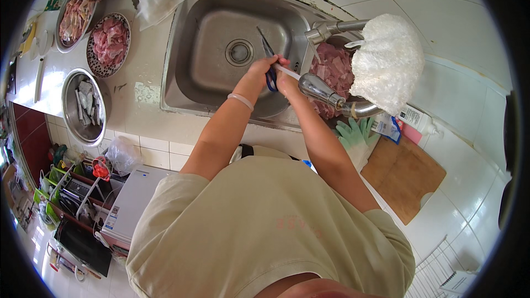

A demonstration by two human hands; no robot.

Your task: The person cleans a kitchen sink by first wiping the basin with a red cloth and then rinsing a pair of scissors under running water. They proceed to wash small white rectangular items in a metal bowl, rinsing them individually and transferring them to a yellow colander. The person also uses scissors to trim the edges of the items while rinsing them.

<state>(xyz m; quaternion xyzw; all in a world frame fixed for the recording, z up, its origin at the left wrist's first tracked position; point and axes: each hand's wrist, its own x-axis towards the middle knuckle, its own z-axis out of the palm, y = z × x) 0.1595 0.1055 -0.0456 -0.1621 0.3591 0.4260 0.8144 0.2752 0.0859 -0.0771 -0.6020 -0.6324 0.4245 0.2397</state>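
Note:
A pair of scissors [265, 42] with dark blue handles is held over the stainless steel sink basin [211, 25], blades pointing away from me. My left hand [261, 68] grips it around the pivot, thumb on top. Close against the handles, my right hand [285, 79] has its fingers curled at the scissors' other side; part of its grip is hidden. From the chrome faucet head [319, 89], a stream of water [287, 71] runs onto my hands. To the right of the basin, under the faucet, lies a heap of sliced raw meat [331, 66].
On the left counter stand a patterned plate [92, 60] of raw meat, a metal bowl [68, 132] of silvery fish pieces and another bowl [66, 46] of raw meat. A white mesh cloth [387, 62] hangs over the faucet pipe. Right lie green gloves [356, 134] and a wooden cutting board [403, 174].

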